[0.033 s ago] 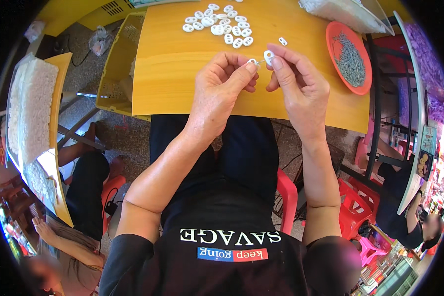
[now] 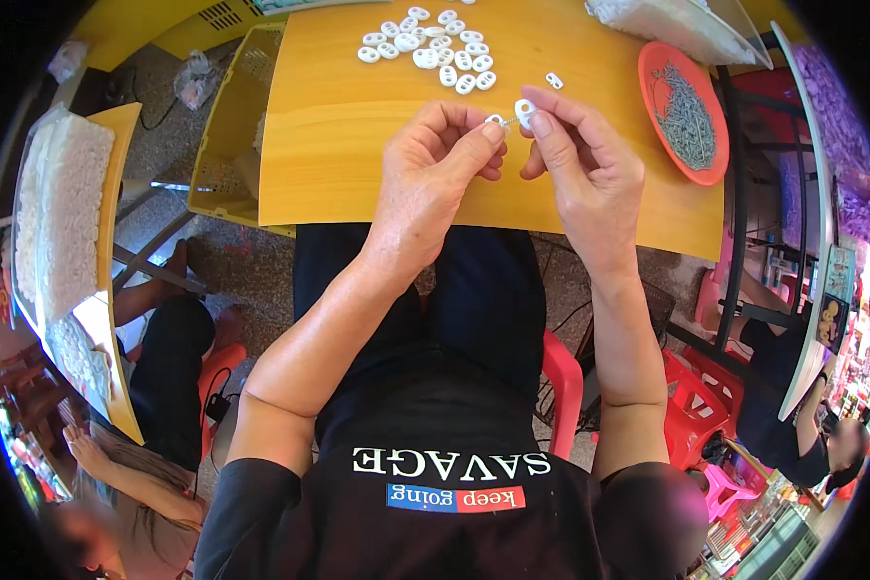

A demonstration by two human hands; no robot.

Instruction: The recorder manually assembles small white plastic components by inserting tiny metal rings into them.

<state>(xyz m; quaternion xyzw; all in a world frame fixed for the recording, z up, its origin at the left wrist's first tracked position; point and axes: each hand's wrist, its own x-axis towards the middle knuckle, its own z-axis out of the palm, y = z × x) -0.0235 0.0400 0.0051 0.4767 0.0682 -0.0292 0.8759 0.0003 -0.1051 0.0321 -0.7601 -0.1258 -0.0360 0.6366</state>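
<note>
Hardly anything is changing: the right hand (image 2: 590,159) is sitting a touch farther left and higher than in the earlier frame, carrying its white two-holed oval piece (image 2: 525,105) along, while the left hand (image 2: 445,145) is staying put. The loose pieces (image 2: 407,43) on the yellow tabletop (image 2: 333,164) are lying just as they were.

The thumb and fingers are covering much of both held parts, and the thin metal link (image 2: 512,122) between them is too small to make out — its ends are disappearing at the fingertips. Along the top edge, the frame is cutting off one more loose piece.

The left hand is pinching a small white part (image 2: 494,119) between thumb and forefinger, its looped end showing above the thumb tip. The right hand is gripping the oval piece the same way, its holed end poking up beyond the thumb — just right of the left hand's part. A single piece (image 2: 553,81) is lying beyond the right fingers, and an orange-red dish (image 2: 708,177) of metal bits (image 2: 689,126) is resting farther right.
</note>
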